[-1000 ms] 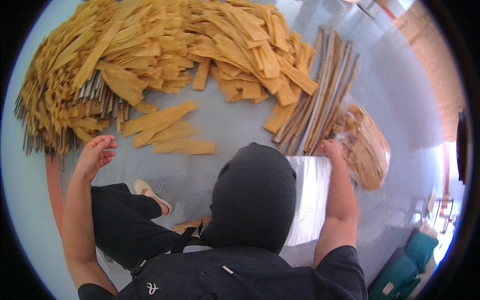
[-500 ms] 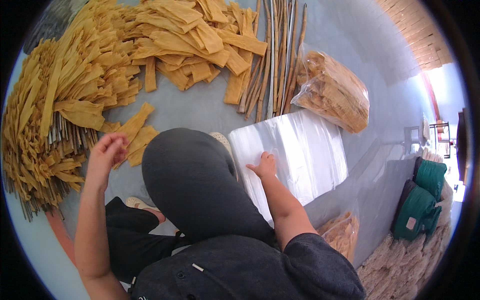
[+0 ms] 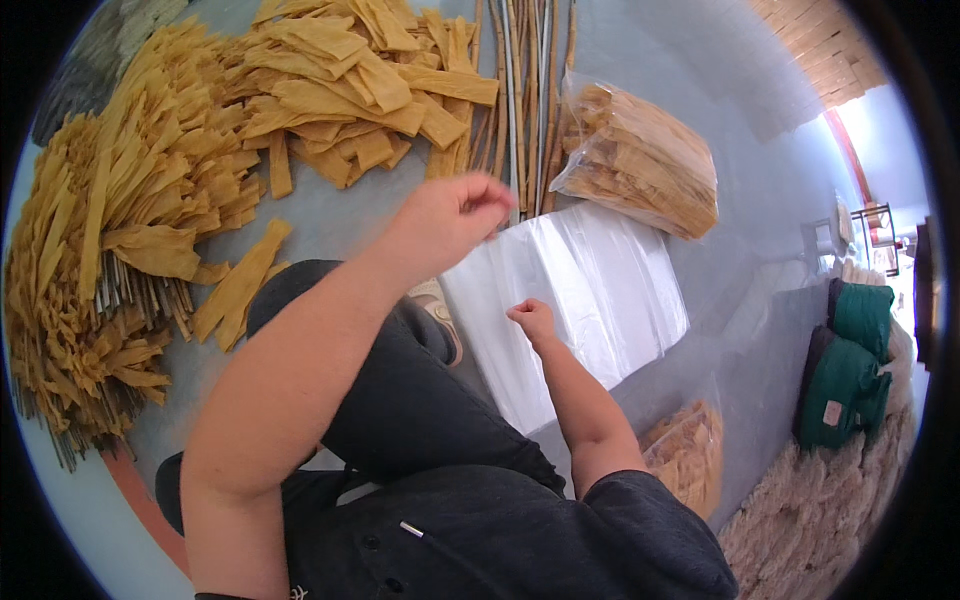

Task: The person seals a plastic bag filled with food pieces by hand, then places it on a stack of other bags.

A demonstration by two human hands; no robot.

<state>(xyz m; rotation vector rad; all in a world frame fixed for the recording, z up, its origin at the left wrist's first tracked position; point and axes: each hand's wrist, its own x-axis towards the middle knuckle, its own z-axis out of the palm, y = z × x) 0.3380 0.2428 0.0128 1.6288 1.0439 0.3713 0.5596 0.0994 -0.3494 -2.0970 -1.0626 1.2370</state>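
Note:
A stack of clear plastic bags (image 3: pixel 590 290) lies on the grey floor in front of my raised knee. My left hand (image 3: pixel 450 215) is lifted over the stack's upper left corner, with its fingers pinched on the edge of a bag. My right hand (image 3: pixel 530 320) rests on the stack's near left part, curled shut with the top sheet pinched in it. A bag filled with yellow dried strips (image 3: pixel 640 160) lies just behind the stack.
A big heap of yellow dried strips (image 3: pixel 300 90) covers the floor at left and back. Long thin sticks (image 3: pixel 520 90) lie beside it. A second filled bag (image 3: pixel 690 450) sits at lower right, near green sacks (image 3: pixel 850 370) and a woolly rug (image 3: pixel 830 520).
My left hand has come up from beside the loose strips at left to the corner of the bag stack. My right hand has stayed on the stack and curled shut.

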